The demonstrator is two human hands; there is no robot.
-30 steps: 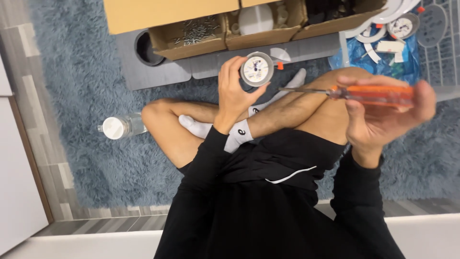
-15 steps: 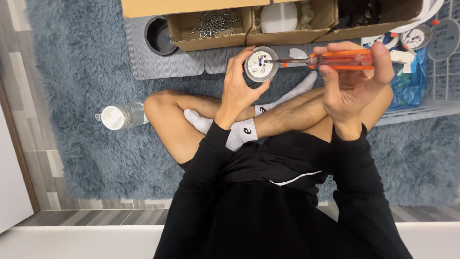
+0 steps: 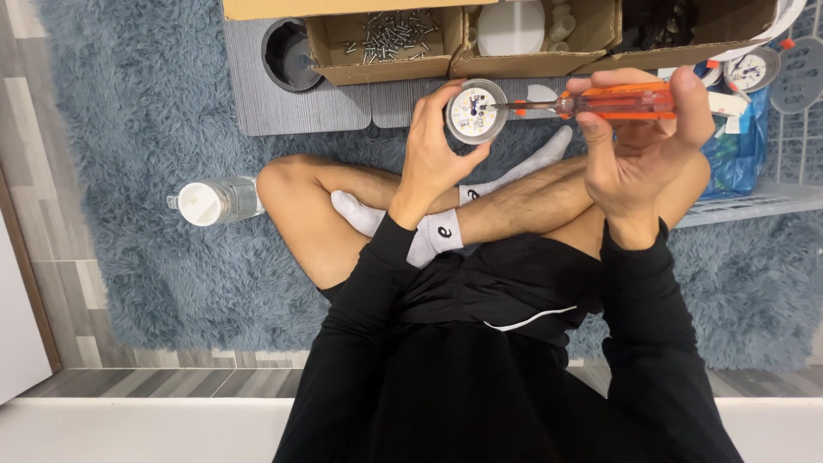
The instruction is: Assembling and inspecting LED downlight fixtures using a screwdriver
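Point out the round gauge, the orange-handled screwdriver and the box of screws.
round gauge (image 3: 477,111): head view, on its white dial face.
orange-handled screwdriver (image 3: 630,101): head view, on the orange handle.
box of screws (image 3: 381,69): head view, on the cardboard front wall.

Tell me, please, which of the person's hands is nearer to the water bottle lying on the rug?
The left hand. It holds the round gauge above the crossed legs, to the right of the water bottle. The right hand, gripping the orange screwdriver, is farther away still.
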